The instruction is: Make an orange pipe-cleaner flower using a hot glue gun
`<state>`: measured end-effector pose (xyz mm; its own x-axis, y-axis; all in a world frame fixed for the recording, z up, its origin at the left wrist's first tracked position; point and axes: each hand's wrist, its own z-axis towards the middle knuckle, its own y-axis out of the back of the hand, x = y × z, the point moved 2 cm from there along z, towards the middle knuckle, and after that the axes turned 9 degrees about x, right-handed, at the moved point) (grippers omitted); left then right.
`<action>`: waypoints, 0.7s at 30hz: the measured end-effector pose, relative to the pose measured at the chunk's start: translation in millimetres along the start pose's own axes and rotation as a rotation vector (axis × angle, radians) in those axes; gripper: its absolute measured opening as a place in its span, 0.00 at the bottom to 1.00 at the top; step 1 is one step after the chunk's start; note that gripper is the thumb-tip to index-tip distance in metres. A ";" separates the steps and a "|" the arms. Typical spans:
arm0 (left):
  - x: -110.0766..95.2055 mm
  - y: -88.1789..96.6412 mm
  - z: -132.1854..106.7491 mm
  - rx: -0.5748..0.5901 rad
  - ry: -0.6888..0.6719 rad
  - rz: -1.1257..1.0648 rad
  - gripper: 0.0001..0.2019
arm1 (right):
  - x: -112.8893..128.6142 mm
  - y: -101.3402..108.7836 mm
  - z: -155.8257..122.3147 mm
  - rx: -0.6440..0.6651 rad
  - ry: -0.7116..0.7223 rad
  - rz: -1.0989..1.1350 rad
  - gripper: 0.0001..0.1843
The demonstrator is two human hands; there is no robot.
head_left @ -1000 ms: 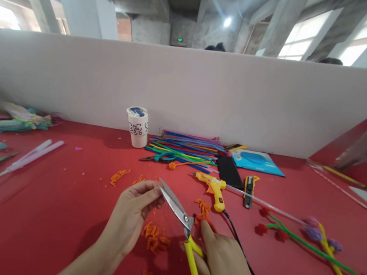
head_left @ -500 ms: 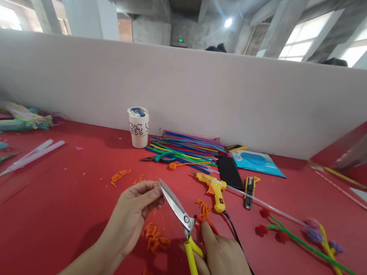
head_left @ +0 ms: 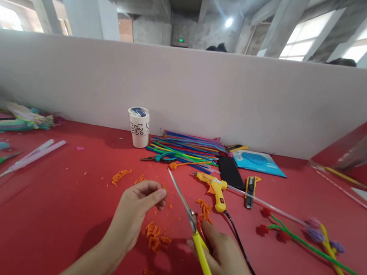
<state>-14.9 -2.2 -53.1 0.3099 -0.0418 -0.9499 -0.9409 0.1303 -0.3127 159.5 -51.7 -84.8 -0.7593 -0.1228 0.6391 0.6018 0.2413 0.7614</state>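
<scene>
My right hand (head_left: 224,257) is wrapped round the handles of a pair of scissors (head_left: 182,197) with yellow and red grips and silver blades. The blades point up and left, just right of my left hand (head_left: 141,204). That hand is closed in a pinch; a bit of orange shows at its fingertips, probably a short piece of pipe cleaner, mostly hidden by the fingers. Below it lies a pile of cut orange pieces (head_left: 155,238). More orange bits (head_left: 120,176) sit beyond my left hand, and another heap (head_left: 204,209) is right of the blades.
A yellow glue gun (head_left: 212,187), a utility knife (head_left: 250,192) and a black phone-like slab (head_left: 231,171) lie at right. Pipe cleaners (head_left: 189,147), pliers (head_left: 163,157) and a white cup (head_left: 139,127) stand at the back. Pipe-cleaner flowers (head_left: 315,235) lie far right; a pink-white iron (head_left: 39,153) left.
The scissors have moved slightly right and down and turned, so their tips are apart from my left fingertips. Small orange bits now lie below the blades. My left hand has barely moved.
</scene>
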 end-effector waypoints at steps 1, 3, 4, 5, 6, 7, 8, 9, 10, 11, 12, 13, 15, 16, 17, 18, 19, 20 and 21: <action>-0.4 -0.6 -0.6 0.005 -0.015 0.075 0.03 | 3.4 1.9 0.1 0.034 -0.007 0.146 0.15; -0.4 -3.3 -2.9 0.038 -0.021 0.229 0.03 | 10.8 5.9 0.3 0.063 0.005 0.412 0.14; 0.4 -5.6 -4.6 0.064 -0.006 0.289 0.03 | 13.5 7.5 0.5 0.051 0.007 0.519 0.13; 1.8 -8.3 -6.5 0.094 0.016 0.335 0.02 | 15.2 8.6 0.7 0.029 -0.001 0.601 0.12; 3.6 -11.5 -8.6 0.126 0.035 0.368 0.02 | 15.7 9.0 0.9 -0.005 -0.018 0.654 0.12; 5.8 -15.0 -10.8 0.160 0.050 0.395 0.01 | 15.3 8.7 1.0 -0.037 -0.035 0.688 0.11; 8.0 -18.7 -13.0 0.198 0.051 0.425 0.02 | 14.2 7.8 0.9 -0.062 -0.050 0.711 0.10; 10.4 -22.3 -15.1 0.236 0.046 0.454 0.02 | 12.9 6.5 0.7 -0.071 -0.058 0.729 0.09; 12.8 -25.7 -17.0 0.275 0.041 0.486 0.03 | 11.6 4.9 0.4 -0.068 -0.060 0.742 0.09; 15.4 -28.6 -18.6 0.309 0.042 0.516 0.03 | 10.4 3.5 0.1 -0.062 -0.056 0.752 0.09; 17.9 -30.8 -19.9 0.337 0.054 0.539 0.04 | 9.4 2.5 -0.3 -0.056 -0.054 0.754 0.09; 20.2 -32.3 -20.9 0.356 0.068 0.552 0.04 | 8.6 1.7 -0.5 -0.049 -0.059 0.748 0.09; 23.1 -33.0 -21.5 0.375 0.090 0.555 0.03 | 7.6 1.0 -0.5 -0.033 -0.085 0.725 0.09; 23.7 -32.4 -21.2 0.379 0.097 0.547 0.03 | 7.3 0.9 -0.3 -0.028 -0.098 0.723 0.09; 23.7 -31.3 -20.7 0.382 0.108 0.531 0.03 | 7.2 0.9 0.2 -0.021 -0.106 0.731 0.09; 23.3 -29.9 -19.9 0.383 0.129 0.509 0.03 | 7.1 0.9 0.7 -0.016 -0.112 0.749 0.10; 22.7 -28.3 -19.1 0.382 0.157 0.484 0.03 | 7.0 0.9 1.3 -0.013 -0.112 0.774 0.10; 22.1 -26.9 -18.4 0.387 0.192 0.455 0.04 | 7.0 0.8 1.7 -0.011 -0.109 0.797 0.11; 21.6 -26.0 -18.0 0.396 0.225 0.422 0.06 | 7.1 0.6 2.0 -0.008 -0.102 0.813 0.12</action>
<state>13.8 -24.3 -65.5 -0.1552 -0.1087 -0.9819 -0.8401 0.5374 0.0733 154.0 -50.4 -80.0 -0.1034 0.1759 0.9790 0.9755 0.2099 0.0653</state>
